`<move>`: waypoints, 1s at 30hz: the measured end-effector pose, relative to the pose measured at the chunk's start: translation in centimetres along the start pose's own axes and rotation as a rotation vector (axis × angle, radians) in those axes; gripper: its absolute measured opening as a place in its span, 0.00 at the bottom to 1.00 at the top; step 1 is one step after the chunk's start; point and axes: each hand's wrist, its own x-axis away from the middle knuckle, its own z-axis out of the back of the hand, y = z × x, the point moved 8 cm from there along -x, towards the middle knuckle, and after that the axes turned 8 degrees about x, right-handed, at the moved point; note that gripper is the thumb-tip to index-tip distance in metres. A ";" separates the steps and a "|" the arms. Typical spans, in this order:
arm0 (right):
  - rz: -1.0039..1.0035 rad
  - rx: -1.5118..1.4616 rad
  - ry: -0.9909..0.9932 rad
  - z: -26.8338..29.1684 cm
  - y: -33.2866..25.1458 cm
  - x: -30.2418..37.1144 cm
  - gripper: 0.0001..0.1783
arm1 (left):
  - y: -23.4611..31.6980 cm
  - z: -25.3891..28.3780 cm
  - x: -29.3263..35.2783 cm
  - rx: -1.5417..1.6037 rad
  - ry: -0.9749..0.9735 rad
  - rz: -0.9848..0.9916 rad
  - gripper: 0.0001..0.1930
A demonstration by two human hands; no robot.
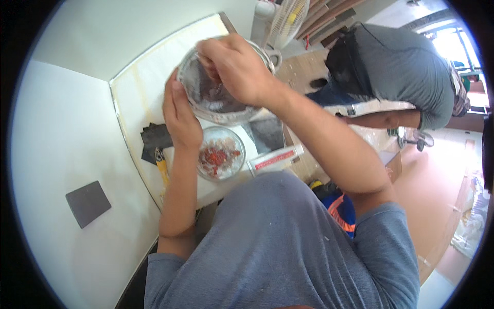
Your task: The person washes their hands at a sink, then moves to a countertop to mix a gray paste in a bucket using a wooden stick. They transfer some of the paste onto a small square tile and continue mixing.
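Nearest the body, a round, clear container (243, 142) holding red and whitish bits sits on the white work surface (135, 95), just to the right of the left forearm. A long, narrow white box with a red stripe (275, 158) lies beside it on the right, its long axis slanting up to the right; a flat, dark grey square sheet (266, 133) lies just beyond the box. On the other side of the left forearm are some black, angular flat pieces (155, 137) and a slim tool with a yellow handle (162, 167).

Farther out is the large, round, pale tub (218, 118) with grey smears inside, its mouth turned toward the wearer; whether it rests on the surface or is lifted, I cannot tell. The left hand (181, 116) holds it by the left wall, fingers stretched along the rim. The right hand (234, 68) crosses over from the right, fingers curled in narrowly above the opening, so the tub's inside lies directly below them; whether they grip anything is hidden. Of the two hands, the left is nearer the clear container.

Beyond stand a pale fan (290, 18) and, to the right, a bent-over co-worker in a grey shirt (404, 62).
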 end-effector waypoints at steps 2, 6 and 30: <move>0.068 0.180 -0.055 -0.1 -1.6 0.5 0.23 | 0.2 0.1 0.1 -0.034 -0.012 0.022 0.27; 0.223 0.507 -0.133 0.0 -2.5 0.7 0.17 | 0.0 0.1 0.2 0.005 -0.040 -0.046 0.28; 0.221 -0.019 0.061 1.3 -2.3 3.3 0.26 | -0.5 -1.1 1.9 0.045 0.214 0.131 0.22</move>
